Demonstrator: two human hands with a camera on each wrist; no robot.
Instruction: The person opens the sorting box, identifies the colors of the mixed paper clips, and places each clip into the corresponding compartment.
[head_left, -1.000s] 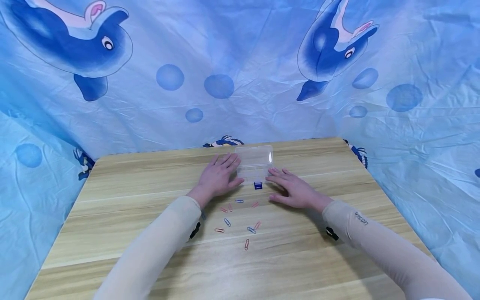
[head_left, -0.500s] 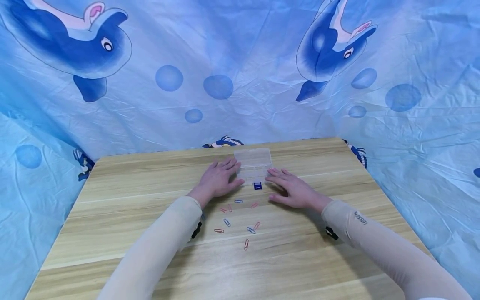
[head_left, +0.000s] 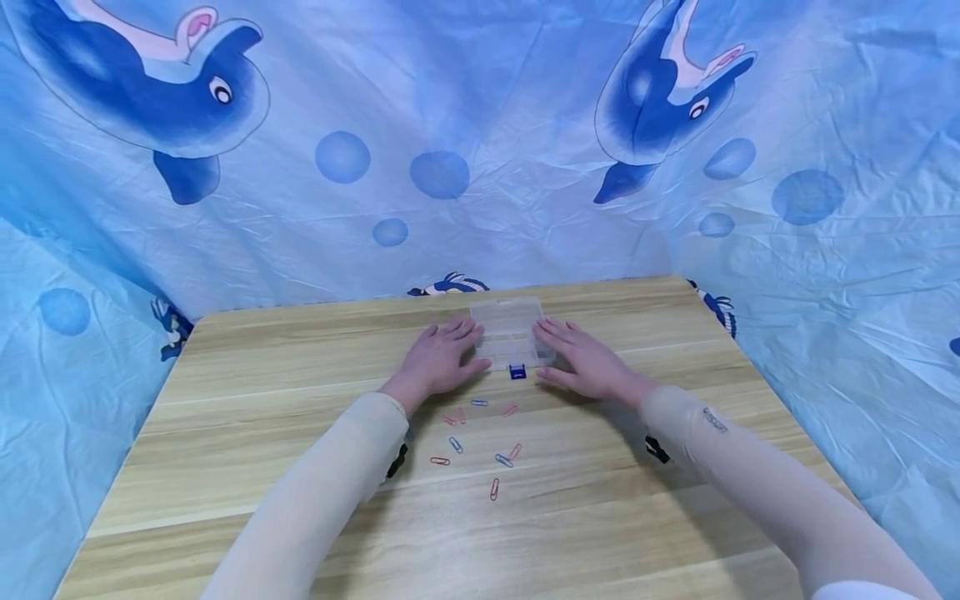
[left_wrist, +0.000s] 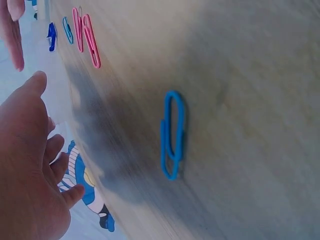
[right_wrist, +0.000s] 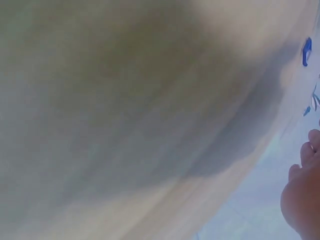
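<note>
A clear plastic box (head_left: 507, 315) lies near the table's back edge with its lid raised toward the back and a dark blue clasp (head_left: 517, 372) at its front. My left hand (head_left: 437, 360) lies along the left side, fingers extended, thumb toward the front left corner. On the opposite side, my right hand (head_left: 588, 364) has its fingertips at the right edge and its thumb near the front corner. Neither hand is curled round anything. In the left wrist view, a blue paper clip (left_wrist: 180, 145) lies on the wood below my left wrist.
Several paper clips lie scattered on the wooden table (head_left: 225, 467) in front of the box, among them a red paper clip (head_left: 497, 489). A blue curtain (head_left: 510, 217) printed with dolphins hangs right behind the table's back edge and at both sides.
My right hand has shifted forward and slightly left, farther along the box's right side. The lid leans a little differently than a second ago. My left hand has barely moved.
</note>
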